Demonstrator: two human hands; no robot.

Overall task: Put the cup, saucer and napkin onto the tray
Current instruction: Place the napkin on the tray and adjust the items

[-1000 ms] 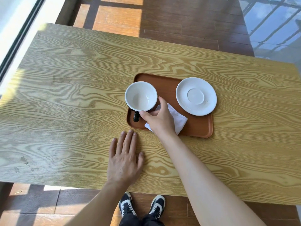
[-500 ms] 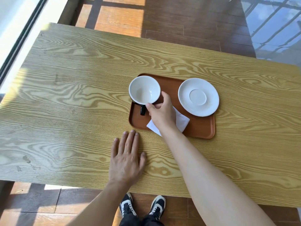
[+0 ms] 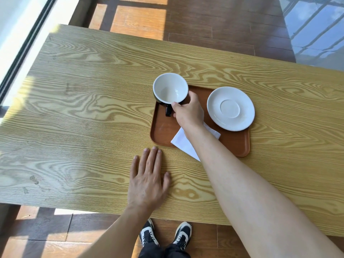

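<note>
A brown tray (image 3: 163,129) lies on the wooden table. My right hand (image 3: 188,112) grips the cup (image 3: 170,88), white inside and black outside, at its near rim, with the black handle pointing toward me. The cup is over the tray's far left corner; whether it rests on the tray I cannot tell. The white saucer (image 3: 230,108) sits on the tray's right side. The white napkin (image 3: 183,144) lies on the tray's near edge, partly under my forearm, one corner hanging over onto the table. My left hand (image 3: 149,180) lies flat on the table, fingers spread, near the tray.
The wooden table (image 3: 83,118) has its near edge just below my left hand. Dark wood floor lies beyond the far edge, a window frame at the left. My shoes (image 3: 165,235) show under the table's near edge.
My right hand has carried the cup away from me, from the tray's left middle to its far left corner. The left hand, saucer and napkin have stayed put.
</note>
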